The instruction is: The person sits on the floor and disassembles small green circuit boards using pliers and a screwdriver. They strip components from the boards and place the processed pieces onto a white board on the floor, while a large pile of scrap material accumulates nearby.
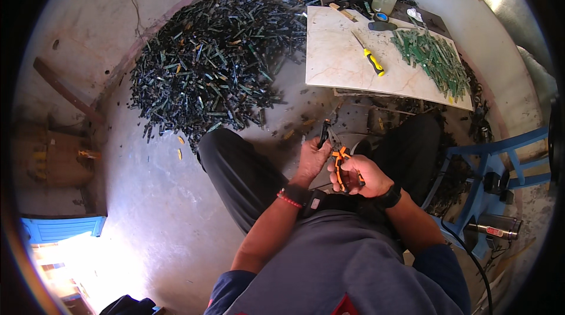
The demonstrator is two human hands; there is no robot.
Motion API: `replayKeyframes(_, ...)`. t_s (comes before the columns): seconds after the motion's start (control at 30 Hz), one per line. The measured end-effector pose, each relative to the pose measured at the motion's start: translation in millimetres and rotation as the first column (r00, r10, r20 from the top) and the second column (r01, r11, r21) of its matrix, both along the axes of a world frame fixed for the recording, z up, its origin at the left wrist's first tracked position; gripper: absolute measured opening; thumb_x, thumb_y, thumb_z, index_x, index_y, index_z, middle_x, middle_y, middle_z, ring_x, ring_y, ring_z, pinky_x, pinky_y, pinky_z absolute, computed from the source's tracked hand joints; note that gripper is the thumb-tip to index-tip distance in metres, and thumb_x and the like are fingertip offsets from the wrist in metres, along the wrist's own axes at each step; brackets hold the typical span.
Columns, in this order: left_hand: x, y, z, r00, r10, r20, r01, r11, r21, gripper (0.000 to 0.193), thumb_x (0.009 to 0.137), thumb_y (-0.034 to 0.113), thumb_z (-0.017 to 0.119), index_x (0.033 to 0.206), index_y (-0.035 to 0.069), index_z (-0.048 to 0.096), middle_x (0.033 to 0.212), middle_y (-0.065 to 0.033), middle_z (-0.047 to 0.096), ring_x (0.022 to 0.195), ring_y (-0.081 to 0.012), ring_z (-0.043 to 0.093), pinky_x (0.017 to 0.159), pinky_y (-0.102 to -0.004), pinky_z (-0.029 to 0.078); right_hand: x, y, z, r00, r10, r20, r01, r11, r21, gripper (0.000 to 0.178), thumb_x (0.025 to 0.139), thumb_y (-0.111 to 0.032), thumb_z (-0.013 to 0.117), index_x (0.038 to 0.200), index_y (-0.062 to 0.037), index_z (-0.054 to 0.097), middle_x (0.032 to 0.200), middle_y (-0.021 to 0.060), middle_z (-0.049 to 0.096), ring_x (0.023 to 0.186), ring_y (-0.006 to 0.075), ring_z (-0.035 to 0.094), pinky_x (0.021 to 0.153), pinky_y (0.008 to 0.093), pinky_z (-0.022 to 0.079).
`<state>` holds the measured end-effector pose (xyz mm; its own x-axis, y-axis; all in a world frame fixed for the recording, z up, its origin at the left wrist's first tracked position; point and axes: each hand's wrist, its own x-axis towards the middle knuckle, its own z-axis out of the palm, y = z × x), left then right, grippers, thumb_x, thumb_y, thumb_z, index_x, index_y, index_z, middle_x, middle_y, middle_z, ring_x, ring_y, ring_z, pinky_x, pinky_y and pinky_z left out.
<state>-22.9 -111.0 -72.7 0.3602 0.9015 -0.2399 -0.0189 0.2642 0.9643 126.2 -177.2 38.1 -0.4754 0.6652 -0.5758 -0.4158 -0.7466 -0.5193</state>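
Pliers (pixel 338 169) by a black piece (pixel 324 131)

The fingers of the left hand (pixel 312 159) hold the black piece. The fingers of the right hand (pixel 368 175) grip the orange pliers. Both things are between the knees (pixel 222 145), close together; I cannot tell if they touch. A yellow screwdriver (pixel 374 63) and green strips (pixel 432 59) lie on the table (pixel 335 38). A big dark heap (pixel 206 73) is on the floor (pixel 170 197).

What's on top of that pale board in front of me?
On the pale board lie a yellow-handled tool, a pile of green strips and, near the far edge, a wooden piece and a dark object. What's beneath the pile is covered.
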Motion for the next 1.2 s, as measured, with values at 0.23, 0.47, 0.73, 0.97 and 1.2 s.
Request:
replayKeyframes(0.23, 0.6, -0.3, -0.5, 1.0, 0.006, -0.01, -0.006, 1.0, -0.012, 0.025, 0.091, 0.019, 0.054, 0.076, -0.001, 0.06, 0.061, -0.0008, 0.059, 0.049, -0.0055, 0.051, 0.046, -0.0215, 0.041, 3.1, 0.6, -1.8, 0.999, 0.043, -0.02, -0.042, 0.999, 0.019, 0.026, 0.086, -0.02, 0.043, 0.104, -0.0046, 0.055, 0.089, 0.0092, 0.064, 0.077, 0.0211, 0.066, 0.048, 0.0234, 0.046)
replayKeyframes(0.47, -2.5, 0.5, 0.1, 0.998, -0.039, 0.043, 0.04, 0.999, -0.031, 0.027, 0.092, 0.019, 0.051, 0.074, 0.001, 0.059, 0.056, -0.0025, 0.058, 0.048, -0.0072, 0.051, 0.046, -0.0231, 0.041, 8.5, 2.2, -8.1, 0.995, 0.016, -0.095, -0.014, 1.0, 0.02, 0.034, 0.087, -0.022, 0.043, 0.108, 0.0003, 0.057, 0.089, 0.0115, 0.064, 0.078, 0.0223, 0.065, 0.054, 0.0264, 0.048)
replayKeyframes(0.73, -1.7, 0.2, 2.1, 0.998, -0.046, -0.034, 0.047, 0.999, 0.017, 0.026, 0.091, 0.021, 0.052, 0.074, 0.002, 0.057, 0.055, -0.0007, 0.055, 0.048, -0.0061, 0.049, 0.047, -0.0232, 0.039, 5.1, -1.4, -3.3, 0.999, -0.021, -0.027, 0.02, 0.999, -0.026, 0.034, 0.087, -0.023, 0.043, 0.107, 0.0004, 0.058, 0.089, 0.0113, 0.064, 0.079, 0.0238, 0.064, 0.07, 0.0336, 0.049)
replayKeyframes(0.97, 1.6, -2.2, 3.6, 1.0, -0.01, 0.011, 0.01, 1.0, 0.016, 0.028, 0.09, 0.023, 0.054, 0.071, 0.003, 0.056, 0.057, 0.0018, 0.054, 0.05, -0.0041, 0.046, 0.047, -0.0223, 0.036, 0.9, -5.2, -9.9, 0.963, -0.123, -0.242, 0.091, 0.986, -0.138, 0.027, 0.088, -0.021, 0.047, 0.104, -0.0018, 0.056, 0.092, 0.0107, 0.062, 0.076, 0.0231, 0.061, 0.069, 0.0369, 0.049)
replayKeyframes(1.2, 1.5, -2.0, 14.7, 0.999, -0.011, 0.05, 0.013, 0.999, -0.037, 0.029, 0.088, 0.021, 0.057, 0.064, 0.005, 0.053, 0.055, 0.0025, 0.049, 0.05, -0.0048, 0.041, 0.046, -0.0237, 0.032, 11.1, -5.5, -6.0, 0.997, -0.073, -0.009, 0.072, 0.996, -0.059, 0.02, 0.088, -0.018, 0.05, 0.098, -0.0015, 0.051, 0.076, 0.0061, 0.053, 0.059, 0.017, 0.05, 0.049, 0.0295, 0.04)
